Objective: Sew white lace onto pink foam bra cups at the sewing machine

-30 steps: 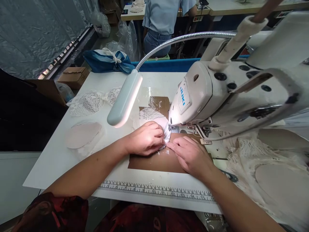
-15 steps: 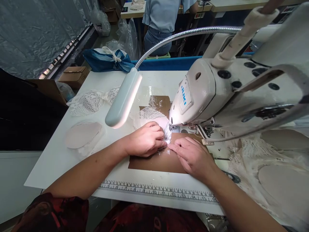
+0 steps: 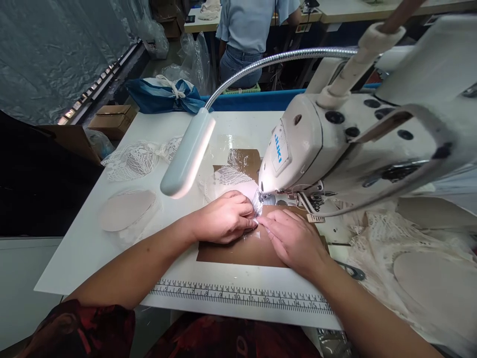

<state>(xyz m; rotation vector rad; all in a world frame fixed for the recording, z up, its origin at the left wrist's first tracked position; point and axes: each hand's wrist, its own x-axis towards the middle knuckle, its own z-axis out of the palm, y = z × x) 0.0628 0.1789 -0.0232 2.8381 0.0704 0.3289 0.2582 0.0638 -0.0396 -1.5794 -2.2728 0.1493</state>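
A white lace bra cup lies under the head of a white sewing machine, its near edge running toward me from the needle. My left hand is closed in a pinch on that near edge, its knuckles up. Across from it, my right hand pinches the same edge between thumb and forefinger, and the fingertips of both hands nearly meet. Beneath both hands is a brown sheet taped around the needle plate. The exact bit of lace between the fingertips is mostly hidden.
A lamp on a bendy metal neck hangs left of the needle. Lace pieces and a pale oval pad lie on the left; more lace is heaped right. A printed ruler follows the front edge. Another person sits beyond.
My view has shifted slightly. Both hands stay at the lace edge, the fingertips a little closer together; the lace cup has hardly moved.
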